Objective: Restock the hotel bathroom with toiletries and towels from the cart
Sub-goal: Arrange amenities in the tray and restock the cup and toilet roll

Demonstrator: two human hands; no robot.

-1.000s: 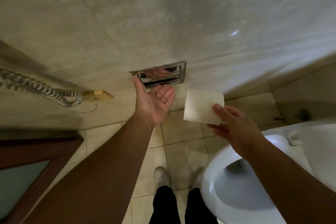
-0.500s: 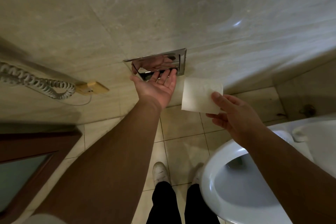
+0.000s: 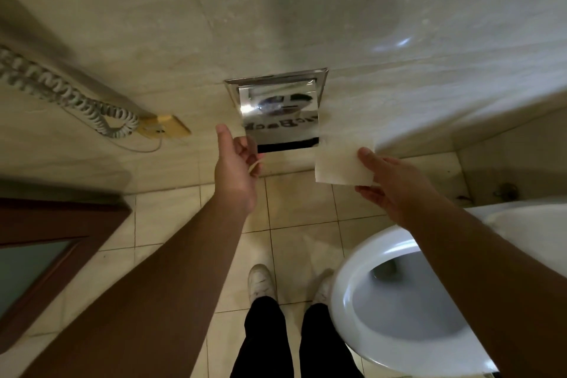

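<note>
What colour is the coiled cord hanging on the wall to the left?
Pale grey-white coiled cord, ending at a yellowish wall box; head view.

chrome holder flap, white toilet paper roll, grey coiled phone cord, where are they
chrome holder flap (image 3: 280, 120): head view, centre of its mirrored face
white toilet paper roll (image 3: 339, 164): head view, its bare side
grey coiled phone cord (image 3: 76, 98): head view, mid-coil

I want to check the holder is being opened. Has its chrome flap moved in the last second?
Yes. The chrome flap has swung outward from its wall frame, lifted by the left hand.
</note>
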